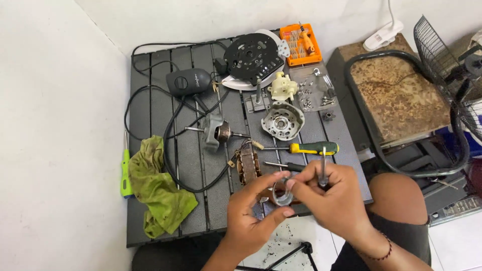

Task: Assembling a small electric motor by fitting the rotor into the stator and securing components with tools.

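ring (282,193) (half hidden) between fingertips (287,184)

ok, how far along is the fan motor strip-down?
Done: motor is apart, with rotor, stator and end cover lying separately on the table. In hand: left hand and right hand pinch a small metal ring. Nothing is reassembled.

On the dark slatted surface (150,100) lie a green rag (159,193), a green screwdriver (125,173), a yellow-handled screwdriver (311,148), a black round plate (251,56), an orange bit case (300,44) and a cream gearbox (282,87).
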